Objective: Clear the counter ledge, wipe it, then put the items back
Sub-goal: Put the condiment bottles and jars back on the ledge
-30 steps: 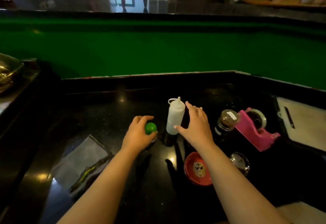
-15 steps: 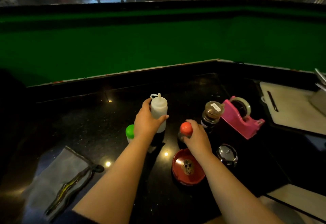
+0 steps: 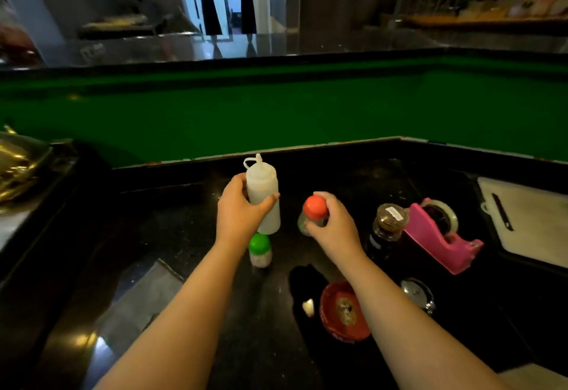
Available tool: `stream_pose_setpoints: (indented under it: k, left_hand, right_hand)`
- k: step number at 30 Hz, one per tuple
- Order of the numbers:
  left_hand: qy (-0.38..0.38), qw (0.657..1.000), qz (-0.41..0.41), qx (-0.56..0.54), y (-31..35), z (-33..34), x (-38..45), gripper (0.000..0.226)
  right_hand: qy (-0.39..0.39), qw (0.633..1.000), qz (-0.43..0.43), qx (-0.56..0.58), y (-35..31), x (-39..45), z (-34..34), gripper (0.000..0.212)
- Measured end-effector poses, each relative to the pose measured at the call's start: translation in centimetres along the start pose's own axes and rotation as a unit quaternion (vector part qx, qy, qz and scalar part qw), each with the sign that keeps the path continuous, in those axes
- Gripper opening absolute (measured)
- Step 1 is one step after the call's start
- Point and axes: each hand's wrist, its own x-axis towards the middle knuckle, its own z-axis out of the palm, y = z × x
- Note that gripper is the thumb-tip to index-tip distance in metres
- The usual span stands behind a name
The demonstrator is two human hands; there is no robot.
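White squeeze bottle (image 3: 263, 196) upright, long axis vertical, nozzle up; appears lifted clear of the black counter (image 3: 184, 220), though its base is hard to read. Left hand (image 3: 238, 211) wraps it from the left side, thumb across the front, fingers curled behind.

Just right of the squeeze bottle: small red-capped bottle (image 3: 313, 213), upright, gripped by the right hand (image 3: 333, 226), fingers curled over cap and neck.

Below the squeeze bottle, beside the left wrist: green-capped bottle (image 3: 260, 249) standing free, unheld.

Well right of it: dark glass jar (image 3: 385, 228), touching or just beside a pink tape dispenser (image 3: 439, 236). Nearer the body: red bowl (image 3: 342, 312), grey cloth (image 3: 135, 300) down left.

Judgement: both held bottles are bound for the ledge (image 3: 276, 60) straight ahead and above; the green-capped one lies nearest the left hand for the following pick.
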Motion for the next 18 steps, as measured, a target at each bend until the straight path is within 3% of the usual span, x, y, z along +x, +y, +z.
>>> stream_pose_setpoints:
  k: [9, 18]
  left_hand:
    - [0.125, 0.992, -0.006, -0.01, 0.1, -14.2, 4.3, 0.055]
    - [0.206, 0.978, 0.027, 0.008, 1.4, -29.3, 16.4, 0.064]
  right_hand:
    - [-0.037, 0.992, -0.105, 0.06, -13.2, 3.6, 7.2, 0.049]
    - [-0.067, 0.975, -0.179, 0.113, -30.1, 12.2, 15.8, 0.043]
